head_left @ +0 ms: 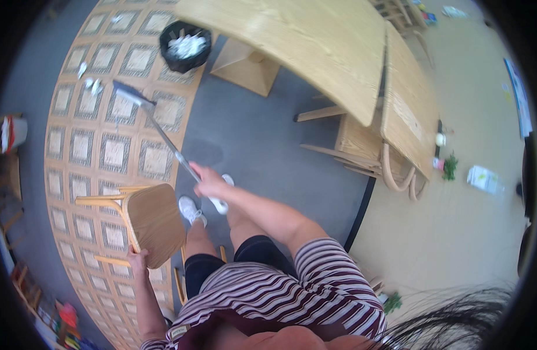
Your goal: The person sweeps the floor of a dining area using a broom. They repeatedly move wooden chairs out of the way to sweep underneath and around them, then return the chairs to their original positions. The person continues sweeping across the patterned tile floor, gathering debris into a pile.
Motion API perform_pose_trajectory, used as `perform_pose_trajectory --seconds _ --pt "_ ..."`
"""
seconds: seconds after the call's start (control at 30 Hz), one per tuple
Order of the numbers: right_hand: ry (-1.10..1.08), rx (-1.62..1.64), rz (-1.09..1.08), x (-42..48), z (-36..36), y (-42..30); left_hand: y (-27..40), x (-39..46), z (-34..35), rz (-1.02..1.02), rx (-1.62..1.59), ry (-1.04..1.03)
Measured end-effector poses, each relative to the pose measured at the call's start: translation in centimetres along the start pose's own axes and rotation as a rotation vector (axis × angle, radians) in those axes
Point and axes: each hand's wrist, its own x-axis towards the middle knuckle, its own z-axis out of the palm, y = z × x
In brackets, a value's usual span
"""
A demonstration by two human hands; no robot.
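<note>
My right hand (pixel 209 181) is closed around the metal handle (pixel 163 135) of a broom, whose white grip end shows below the hand. Its blurred head, white with dark bristles (pixel 130 93), is over the patterned tile strip of the floor. To the right of several crumpled white tissues (pixel 93 85) is that head. My left hand (pixel 138 257) grips the edge of a wooden stool (pixel 157 223), tilted on its side with its legs pointing left. Farther ahead stands a waste bin (pixel 183 65) lined with a black bag and filled with white tissues (pixel 187 46).
A light wooden table (pixel 294 39) reaches across the front, on a wooden pedestal base (pixel 246 65). A wooden chair (pixel 360 144) is tucked near a second table (pixel 408 100) on the right. At far left stands a white bucket (pixel 15 133). Potted plants (pixel 450 167) line the right.
</note>
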Motion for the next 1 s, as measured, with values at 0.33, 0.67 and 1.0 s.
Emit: perform_pose_trajectory --seconds 0.33,0.67,1.0 --pt "0.369 -0.118 0.496 -22.5 -5.8 15.6 6.3 10.6 14.2 0.008 -0.145 -0.292" --pt "0.648 1.731 0.383 -25.3 -8.7 22.5 6.9 16.4 24.2 -0.168 -0.511 -0.578" --pt "0.710 1.858 0.100 -27.7 -12.5 20.8 6.3 15.1 25.2 -0.309 -0.223 -0.037"
